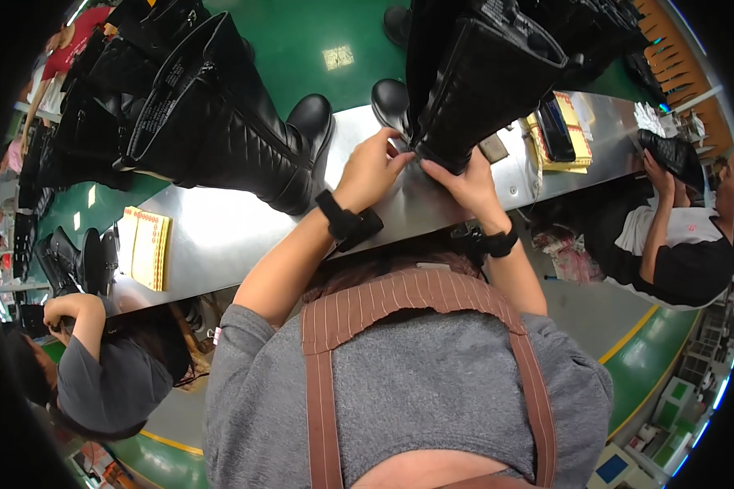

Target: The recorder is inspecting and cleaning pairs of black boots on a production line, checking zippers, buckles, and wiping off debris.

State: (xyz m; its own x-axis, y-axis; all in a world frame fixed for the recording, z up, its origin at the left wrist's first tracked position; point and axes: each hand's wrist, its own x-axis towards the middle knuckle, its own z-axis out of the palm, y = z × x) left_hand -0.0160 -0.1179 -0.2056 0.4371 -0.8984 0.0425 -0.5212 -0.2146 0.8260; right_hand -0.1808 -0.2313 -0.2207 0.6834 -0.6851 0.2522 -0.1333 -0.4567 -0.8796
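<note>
Pad [147, 248] lies on the bench [208, 232]. Left boot [232, 143] stands, toe pointing away. Left hand [369, 173]: thumb and fingertips nearly together, touching the ankle of the right boot [485, 90]; grip cannot be told. That boot: on the bench, long axis rising to an open top, upper right. Right hand [471, 191]: thumb spread, fingers around the ankle. Black case [554, 130] rests on yellow paper [581, 145].

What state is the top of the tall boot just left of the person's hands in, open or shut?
Open: the black boot gapes at its top, and the dark lining with pale lettering shows inside.
</note>
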